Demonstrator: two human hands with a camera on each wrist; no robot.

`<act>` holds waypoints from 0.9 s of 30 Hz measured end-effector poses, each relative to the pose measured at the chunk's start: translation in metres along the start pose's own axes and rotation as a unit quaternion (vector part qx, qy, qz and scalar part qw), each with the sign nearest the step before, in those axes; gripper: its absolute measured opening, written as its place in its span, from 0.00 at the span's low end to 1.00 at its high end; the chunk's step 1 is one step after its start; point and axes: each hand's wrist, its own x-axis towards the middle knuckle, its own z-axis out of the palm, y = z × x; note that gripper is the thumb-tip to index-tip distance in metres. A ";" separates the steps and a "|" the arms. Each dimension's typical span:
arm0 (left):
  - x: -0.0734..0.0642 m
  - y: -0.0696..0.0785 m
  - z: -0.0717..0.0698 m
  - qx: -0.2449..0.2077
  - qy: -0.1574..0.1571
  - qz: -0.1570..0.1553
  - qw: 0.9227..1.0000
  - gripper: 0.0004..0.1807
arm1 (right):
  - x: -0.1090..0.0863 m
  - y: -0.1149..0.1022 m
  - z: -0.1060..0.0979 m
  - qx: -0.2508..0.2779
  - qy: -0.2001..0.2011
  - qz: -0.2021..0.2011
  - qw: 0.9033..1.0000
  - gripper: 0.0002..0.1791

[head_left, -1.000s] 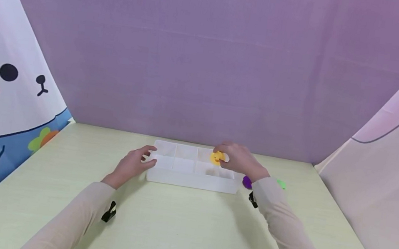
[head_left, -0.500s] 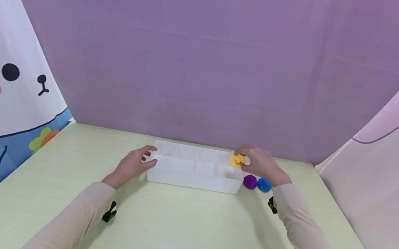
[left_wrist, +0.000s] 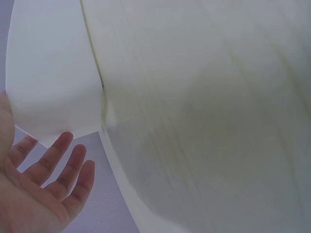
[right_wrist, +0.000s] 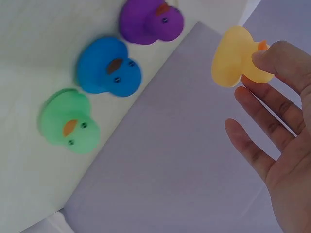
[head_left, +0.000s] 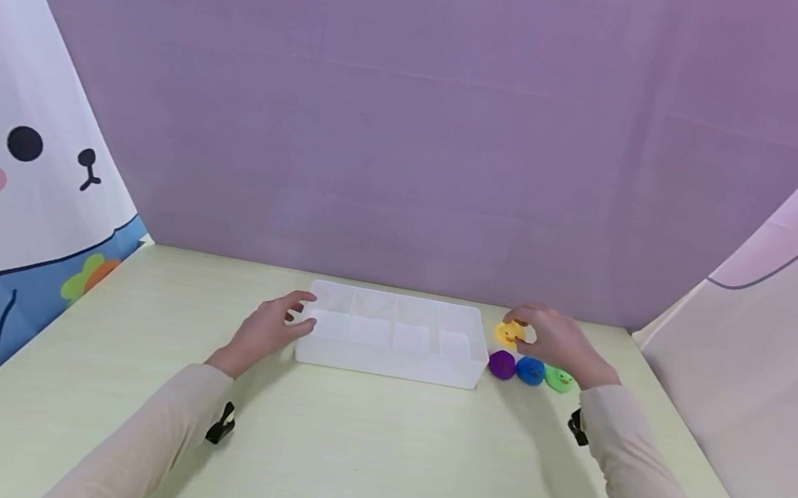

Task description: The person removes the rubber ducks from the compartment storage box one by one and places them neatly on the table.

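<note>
My right hand pinches a yellow rubber duck by its head between thumb and fingers, while the other fingers stay spread. In the head view it holds this duck just past the right end of a white divided box. Below the duck, a purple duck, a blue duck and a green duck sit in a row. At the box's left end is my left hand, thumb and fingers parted, fingertips at the rim. The left wrist view shows its spread fingers overlapping the white box wall.
A pale wooden table carries everything. Behind it rises a purple cloth backdrop, with a cartoon-print curtain at left and a pink and cream curtain at right.
My right hand has carried the yellow duck rightward from over the box to past its right end. The blue and green ducks have come into fuller view. My left hand has stayed put.
</note>
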 end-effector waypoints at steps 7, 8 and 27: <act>0.002 -0.001 0.001 0.001 -0.001 0.002 1.000 0.26 | -0.013 0.014 0.004 -0.002 0.000 0.014 1.000 0.16; 0.002 -0.001 0.001 0.000 0.000 0.001 1.000 0.26 | -0.015 0.017 0.005 -0.001 -0.001 0.017 1.000 0.16; -0.002 0.002 0.001 -0.003 -0.001 0.000 1.000 0.26 | -0.058 0.061 0.006 0.008 0.025 0.034 0.999 0.18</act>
